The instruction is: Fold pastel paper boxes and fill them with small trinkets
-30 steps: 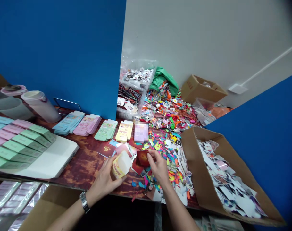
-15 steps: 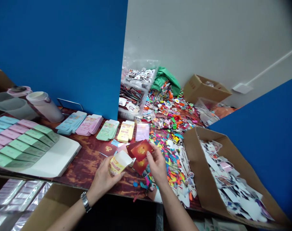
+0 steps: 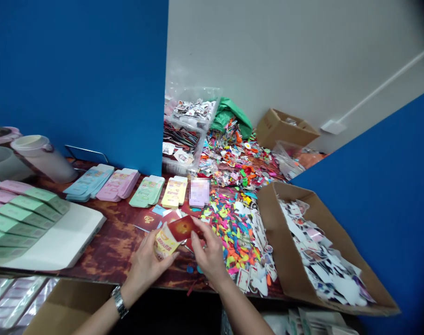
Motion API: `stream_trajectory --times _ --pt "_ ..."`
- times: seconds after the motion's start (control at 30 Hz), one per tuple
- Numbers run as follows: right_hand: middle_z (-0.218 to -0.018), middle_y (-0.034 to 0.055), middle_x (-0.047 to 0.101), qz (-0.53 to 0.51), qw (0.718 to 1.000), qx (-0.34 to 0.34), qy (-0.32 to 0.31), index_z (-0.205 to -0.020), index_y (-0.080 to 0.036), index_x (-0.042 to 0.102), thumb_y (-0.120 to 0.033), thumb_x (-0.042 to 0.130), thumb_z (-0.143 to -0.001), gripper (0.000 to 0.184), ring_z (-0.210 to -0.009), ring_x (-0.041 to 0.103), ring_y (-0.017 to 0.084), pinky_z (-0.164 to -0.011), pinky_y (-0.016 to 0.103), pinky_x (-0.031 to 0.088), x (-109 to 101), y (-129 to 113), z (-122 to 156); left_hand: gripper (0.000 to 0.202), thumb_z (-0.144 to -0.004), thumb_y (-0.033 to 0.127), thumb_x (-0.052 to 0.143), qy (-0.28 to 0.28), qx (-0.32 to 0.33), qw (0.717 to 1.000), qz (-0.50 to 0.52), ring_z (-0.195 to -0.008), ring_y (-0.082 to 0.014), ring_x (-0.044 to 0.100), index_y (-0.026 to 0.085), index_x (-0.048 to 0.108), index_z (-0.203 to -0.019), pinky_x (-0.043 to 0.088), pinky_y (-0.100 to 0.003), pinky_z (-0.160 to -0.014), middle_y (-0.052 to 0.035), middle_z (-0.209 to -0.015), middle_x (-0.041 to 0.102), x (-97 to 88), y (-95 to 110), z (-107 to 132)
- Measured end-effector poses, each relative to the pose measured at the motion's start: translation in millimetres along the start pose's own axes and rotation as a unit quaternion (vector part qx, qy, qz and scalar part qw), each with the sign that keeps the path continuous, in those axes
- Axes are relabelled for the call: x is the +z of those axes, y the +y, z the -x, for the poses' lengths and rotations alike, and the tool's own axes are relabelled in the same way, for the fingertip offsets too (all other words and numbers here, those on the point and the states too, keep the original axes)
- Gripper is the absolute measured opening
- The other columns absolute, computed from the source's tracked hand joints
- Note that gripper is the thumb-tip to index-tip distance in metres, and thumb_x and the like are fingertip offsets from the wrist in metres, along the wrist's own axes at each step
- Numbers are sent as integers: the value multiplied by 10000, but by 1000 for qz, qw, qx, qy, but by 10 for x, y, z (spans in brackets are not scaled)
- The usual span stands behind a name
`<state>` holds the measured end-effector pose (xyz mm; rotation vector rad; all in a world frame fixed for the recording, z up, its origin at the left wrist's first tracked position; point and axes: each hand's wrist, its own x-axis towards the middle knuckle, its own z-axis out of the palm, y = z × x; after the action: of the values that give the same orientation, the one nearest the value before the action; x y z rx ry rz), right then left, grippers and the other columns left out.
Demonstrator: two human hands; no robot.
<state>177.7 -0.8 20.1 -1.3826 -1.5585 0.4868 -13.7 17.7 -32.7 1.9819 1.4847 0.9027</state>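
Our left hand (image 3: pixel 147 267) clamps a printed packet (image 3: pixel 165 244) while our right hand (image 3: pixel 208 256) pinches a red envelope (image 3: pixel 184 228) against it, both hands close together over the near edge of the table (image 3: pixel 103 246).

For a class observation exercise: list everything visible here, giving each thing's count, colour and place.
packet stacks: four, blue, pink, green, yellow, table's back edge
white board: one, white, table's left, under rows of packets
jug: one, frosted white, far left
paper scraps: many, multicoloured, mid-table
front box: one, brown, right, full of photo cut-outs
back box: one, brown, far corner
bin: one, clear, far back
bag: one, green, beside bin
red envelope: one, red, right hand
packet: one, cream, left hand
watch: one, silver, left wrist
left hand: one, holding packet
right hand: one, holding envelope
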Motion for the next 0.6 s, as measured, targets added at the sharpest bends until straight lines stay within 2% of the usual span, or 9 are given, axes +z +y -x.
stream_trajectory --times 0.1,0.17,0.27,0.33,0.4,0.43,0.47,0.5,0.6 --pt "-1088 67 677 57 997 -42 -31 -1328 -259 544 -151 492 -941 405 -988 622 197 -892 360 514 -22 -14 33 561 -763 450 700 6 33 999 -9 -957 -270 665 203 490 -1221 561 -400 -813 -75 -1068 667 29 -2 -6" --pt "-979 66 669 92 992 -70 -51 -1291 -257 589 -140 495 -926 395 -910 605 202 -832 366 515 -16 -52 71 570 -777 446 681 12 73 997 -20 -983 -279 656 191 488 -1248 556 -406 -833 -92 -1086 659 46 9 -11" --pt "-1005 88 630 99 988 -92 -75 -1137 -241 688 -174 531 -905 289 -944 588 212 -808 357 513 -27 -75 117 549 -817 409 624 13 113 993 -25 -1016 -275 644 185 460 -1290 547 -397 -855 -110 -1118 635 79 22 -24" --pt "-1055 83 638 70 991 -76 -90 -1098 -232 694 -221 532 -922 239 -983 599 195 -833 326 512 -119 14 84 570 -828 418 617 -6 118 993 -27 -1037 -271 634 194 432 -1318 542 -389 -865 -112 -1142 620 101 4 -33" --pt "-1040 60 673 89 993 -15 -78 -1125 -226 669 -263 478 -960 255 -968 621 170 -847 289 507 -324 226 -35 608 -820 467 632 -23 107 993 -33 -1044 -273 629 204 423 -1326 543 -387 -863 -109 -1154 613 120 -37 -34" --pt "-1043 59 685 130 990 34 -52 -1144 -217 655 -277 438 -977 281 -966 628 168 -861 286 500 -469 374 -123 622 -814 490 637 -28 98 994 -37 -1043 -275 629 206 424 -1325 544 -390 -862 -108 -1159 611 128 -62 -31" --pt "-1057 67 688 203 975 93 -25 -1158 -207 647 -289 406 -983 309 -955 634 172 -846 280 500 -635 540 -222 630 -810 510 636 -30 91 995 -41 -1042 -277 630 206 427 -1320 544 -395 -864 -108 -1162 611 135 -87 -25" --pt "-1131 67 673 285 945 159 -16 -1211 -218 620 -295 361 -992 348 -1003 626 173 -874 279 487 -812 714 -324 634 -809 523 633 -31 85 995 -43 -1044 -279 631 207 427 -1318 544 -401 -868 -108 -1166 611 142 -109 -17" --pt "-1200 166 639 361 902 236 -5 -1290 -131 575 -277 442 -932 409 -1078 600 257 -921 363 448 -1284 1183 -570 643 -807 534 631 -38 77 995 -47 -1072 -284 626 218 422 -1327 545 -410 -884 -105 -1192 609 167 -139 7"
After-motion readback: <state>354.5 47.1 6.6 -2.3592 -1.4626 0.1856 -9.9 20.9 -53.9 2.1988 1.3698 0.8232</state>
